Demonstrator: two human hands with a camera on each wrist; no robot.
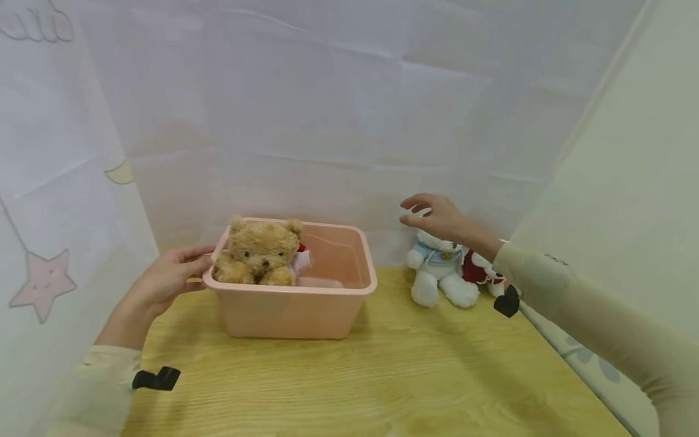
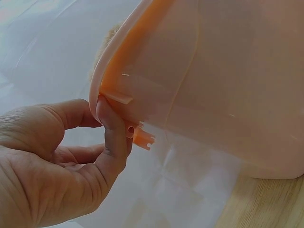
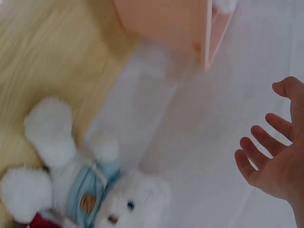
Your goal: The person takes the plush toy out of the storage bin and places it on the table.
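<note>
A pink bin (image 1: 306,309) sits on the wooden table (image 1: 382,376), with a brown bear (image 1: 258,252) inside at its left end. The left hand (image 1: 164,280) pinches the bin's left rim between thumb and fingers. The right hand (image 1: 437,217) hovers empty above the white bear (image 1: 439,270), fingers spread and relaxed.

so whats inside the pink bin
In the pink bin sits a brown teddy bear, against the left end. Beside it shows part of a white toy with a bit of red; the bear and the bin wall hide the rest.
</note>
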